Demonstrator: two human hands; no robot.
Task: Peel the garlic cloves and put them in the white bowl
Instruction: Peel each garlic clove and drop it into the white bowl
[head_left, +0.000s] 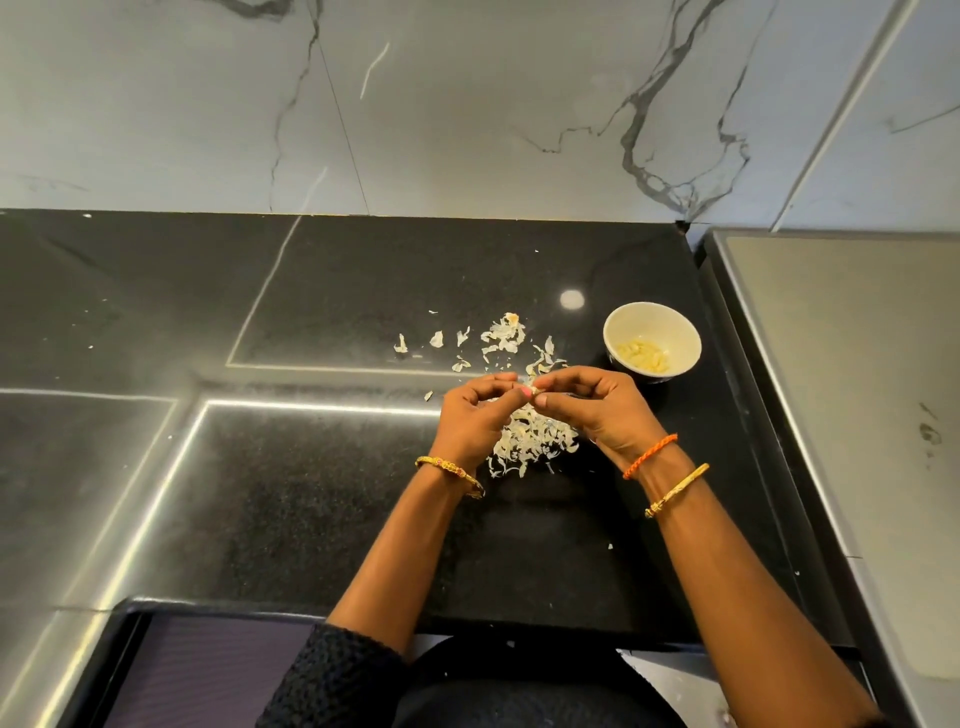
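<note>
Both my hands are up over the counter, fingertips meeting in the middle. My left hand (475, 415) and my right hand (597, 408) are pinching the same little garlic clove (535, 389) between thumbs and fingers. It's mostly hidden by my fingertips, so I can't really tell how much skin is left on it.

Right under my hands there's a pile of garlic skins (535, 441) on the black counter (311, 493), and more skins (501, 332) are scattered a bit further back toward the wall. The white bowl (652, 338) sits near my right hand, just behind it and off to the right, with a handful of peeled cloves (644, 356) at the bottom.

I've got a gold bangle (449, 473) on my left wrist. On the right wrist there's an orange thread band (649, 454) and another bangle (675, 491). Marble-look wall (467, 104) behind, grey steel surface (857, 389) off to the right of the counter.
</note>
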